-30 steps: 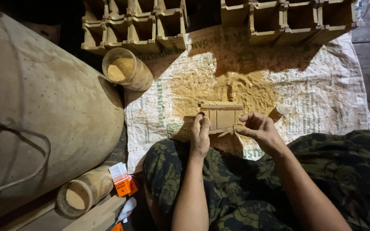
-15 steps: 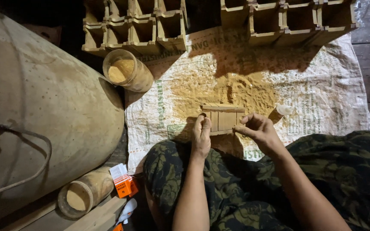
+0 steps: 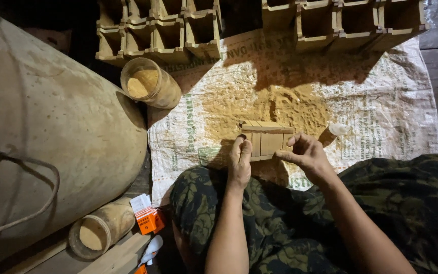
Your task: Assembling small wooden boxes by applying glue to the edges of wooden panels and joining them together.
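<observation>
While hands (image 3: 272, 157) steady it, box (image 3: 266, 139) lies crosswise

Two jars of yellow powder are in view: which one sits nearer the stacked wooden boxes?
The upper jar, its open mouth right below the wooden boxes; the other jar lies by the orange packet.

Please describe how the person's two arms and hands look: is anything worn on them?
Both forearms are bare, with no sleeves in view. The left hand and the right hand wear no gloves, and I can see no ring, watch or bracelet on them. The only clothing visible is the camouflage-patterned trousers, dark green with lighter patches, below the arms.
</observation>
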